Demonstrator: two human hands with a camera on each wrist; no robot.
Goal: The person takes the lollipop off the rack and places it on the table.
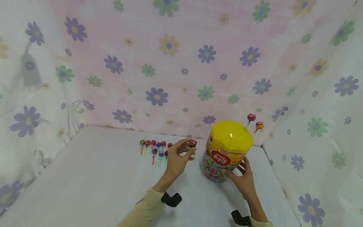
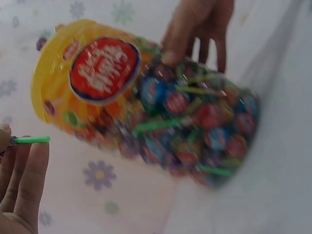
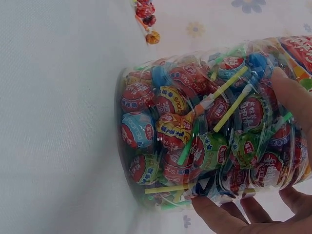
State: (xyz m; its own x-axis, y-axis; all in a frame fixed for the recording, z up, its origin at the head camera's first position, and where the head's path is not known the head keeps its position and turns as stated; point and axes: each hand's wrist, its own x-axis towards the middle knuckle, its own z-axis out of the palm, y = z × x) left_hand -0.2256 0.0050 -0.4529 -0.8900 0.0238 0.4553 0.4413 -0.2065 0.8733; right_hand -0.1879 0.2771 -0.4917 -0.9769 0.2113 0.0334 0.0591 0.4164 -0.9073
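Note:
My left hand (image 1: 177, 160) pinches a dark red lollipop (image 1: 193, 143) by its green stick, just left of a clear jar. In the left wrist view, the green lollipop stick (image 2: 31, 140) points toward that jar. The candy jar (image 1: 211, 164) has a yellow lid (image 1: 232, 135) and a red label, and it leans slightly on the table. My right hand (image 1: 242, 181) grips its lower right side, thumb in front and fingers around the far side. Wrapped lollipops (image 3: 204, 122) with coloured sticks fill the jar. Two lollipops (image 1: 251, 117) stick up beside the lid's right edge; where their sticks end is hidden.
Several loose lollipops (image 1: 154, 151) lie in two rows on the white table (image 1: 93, 176), left of my left hand. A flowered cloth (image 1: 184, 82) closes off the back and both sides. Black wrist mounts (image 1: 171, 200) sit on both forearms.

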